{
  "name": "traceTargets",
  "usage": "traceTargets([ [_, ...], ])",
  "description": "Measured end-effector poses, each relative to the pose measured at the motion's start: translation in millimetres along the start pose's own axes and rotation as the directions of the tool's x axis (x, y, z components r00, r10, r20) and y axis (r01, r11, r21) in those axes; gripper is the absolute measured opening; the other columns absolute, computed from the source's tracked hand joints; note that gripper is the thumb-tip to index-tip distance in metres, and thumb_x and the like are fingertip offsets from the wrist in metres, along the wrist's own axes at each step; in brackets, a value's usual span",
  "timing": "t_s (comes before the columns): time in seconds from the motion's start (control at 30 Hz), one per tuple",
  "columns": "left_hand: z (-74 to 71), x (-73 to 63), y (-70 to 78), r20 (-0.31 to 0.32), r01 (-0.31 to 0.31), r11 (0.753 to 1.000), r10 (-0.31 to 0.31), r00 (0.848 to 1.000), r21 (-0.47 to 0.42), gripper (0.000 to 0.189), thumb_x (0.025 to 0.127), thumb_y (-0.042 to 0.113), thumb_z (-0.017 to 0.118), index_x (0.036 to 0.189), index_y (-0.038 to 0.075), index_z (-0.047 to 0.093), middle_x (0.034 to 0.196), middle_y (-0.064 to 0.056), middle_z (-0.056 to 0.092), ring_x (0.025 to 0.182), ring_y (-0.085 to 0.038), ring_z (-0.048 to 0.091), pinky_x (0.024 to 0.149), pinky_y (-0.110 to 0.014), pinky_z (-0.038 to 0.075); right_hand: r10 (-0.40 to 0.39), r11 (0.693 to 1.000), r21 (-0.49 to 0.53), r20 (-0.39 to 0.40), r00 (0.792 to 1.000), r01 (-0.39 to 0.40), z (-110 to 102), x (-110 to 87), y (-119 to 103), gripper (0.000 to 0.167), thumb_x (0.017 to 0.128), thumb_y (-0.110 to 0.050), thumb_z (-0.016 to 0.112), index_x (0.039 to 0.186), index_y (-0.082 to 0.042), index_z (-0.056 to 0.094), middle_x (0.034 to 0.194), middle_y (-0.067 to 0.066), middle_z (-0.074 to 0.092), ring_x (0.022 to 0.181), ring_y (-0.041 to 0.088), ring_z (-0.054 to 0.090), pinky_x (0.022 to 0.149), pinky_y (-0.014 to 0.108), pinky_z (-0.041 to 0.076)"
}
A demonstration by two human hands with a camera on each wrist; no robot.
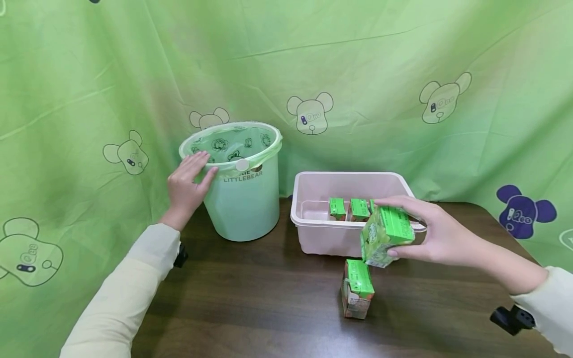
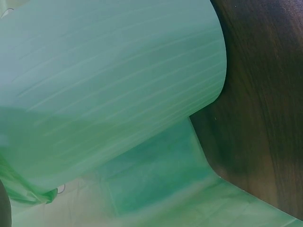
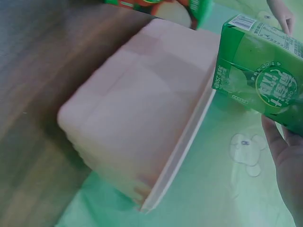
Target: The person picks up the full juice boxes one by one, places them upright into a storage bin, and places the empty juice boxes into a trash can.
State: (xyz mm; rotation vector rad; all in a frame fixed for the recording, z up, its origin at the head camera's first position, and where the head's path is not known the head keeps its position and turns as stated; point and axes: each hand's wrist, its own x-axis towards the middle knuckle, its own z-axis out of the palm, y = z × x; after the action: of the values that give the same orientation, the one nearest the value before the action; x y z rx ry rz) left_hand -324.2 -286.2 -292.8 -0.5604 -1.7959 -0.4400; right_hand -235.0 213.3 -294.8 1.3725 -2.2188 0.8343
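My right hand (image 1: 431,231) grips a green juice box (image 1: 386,234) between thumb and fingers, tilted in front of the pink bin's near right side. The right wrist view shows the same juice box (image 3: 260,71) close up, with white lettering. Just below it on the table stands another juice box (image 1: 357,291), green-topped with a reddish front. At the left, my left hand (image 1: 188,186) rests against the rim of a light green trash can (image 1: 243,209), fingers fairly straight. A patterned liner bag (image 1: 241,141) lines the can. In the left wrist view the can's side (image 2: 113,85) fills most of the picture.
A pink plastic bin (image 1: 327,241) sits on the dark wooden table (image 1: 250,298), right of the trash can. Inside it are several juice boxes (image 1: 359,209), partly hidden by my right hand. A green curtain (image 1: 367,59) with bear prints hangs behind.
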Motion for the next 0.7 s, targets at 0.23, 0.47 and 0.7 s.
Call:
traceTargets([
  [0.23,-0.8,0.9,0.3,0.011,-0.003,1.0,0.002,1.0,0.004,0.041,0.091,0.033,0.064,0.115,0.001,0.069,0.117,-0.018,0.066,0.11,-0.034,0.063,0.101,-0.048,0.044,-0.018,0.997,0.071,0.006,1.0,0.017,-1,29.0,-2,0.094,0.056,0.0,0.094,0.139,-0.004,0.049,0.133,0.002,0.055,0.117,0.008,0.05,0.09,0.015,0.046],
  [0.47,-0.8,1.5,0.2,0.006,-0.003,1.0,0.003,1.0,-0.002,0.038,0.091,0.03,0.066,0.115,0.001,0.069,0.116,-0.018,0.066,0.11,-0.033,0.063,0.104,-0.042,0.042,-0.021,0.992,0.123,-0.004,1.0,0.021,0,63.2,0,0.09,0.06,0.001,0.091,0.14,-0.006,0.049,0.133,0.009,0.054,0.115,0.01,0.052,0.095,0.019,0.045],
  [0.7,-0.7,0.6,0.4,0.015,0.005,1.0,-0.005,1.0,-0.005,0.039,0.091,0.031,0.065,0.115,0.001,0.069,0.117,-0.017,0.066,0.11,-0.033,0.063,0.106,-0.039,0.04,0.014,0.99,0.141,-0.036,0.999,-0.009,3,97.0,6,0.087,0.063,0.002,0.089,0.14,-0.005,0.048,0.13,0.01,0.055,0.113,0.008,0.054,0.095,0.021,0.047],
])
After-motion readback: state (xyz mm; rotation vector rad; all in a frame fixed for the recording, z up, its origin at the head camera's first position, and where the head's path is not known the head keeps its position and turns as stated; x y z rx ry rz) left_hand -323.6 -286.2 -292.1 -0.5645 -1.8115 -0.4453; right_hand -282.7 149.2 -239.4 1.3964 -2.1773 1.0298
